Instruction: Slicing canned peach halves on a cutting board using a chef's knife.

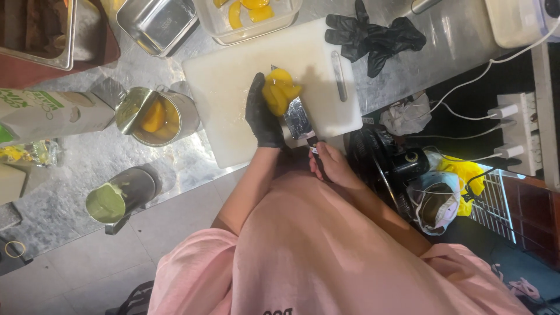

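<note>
Resting under the gloved left hand, fingers clamped on it: yellow peach half, glossy, rounded. Right hand closed round knife handle; broad steel blade just beside those fingers. White plastic board beneath.

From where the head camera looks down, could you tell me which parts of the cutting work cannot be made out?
- Knife: the blade tip lies under the yellow peach pieces; the handle is wrapped by the bare right hand.
- Left hand: black glove hides its fingers.
- Open tin: its contents below the syrup are unclear.
- Clear tub: cut off by the top edge.
</note>
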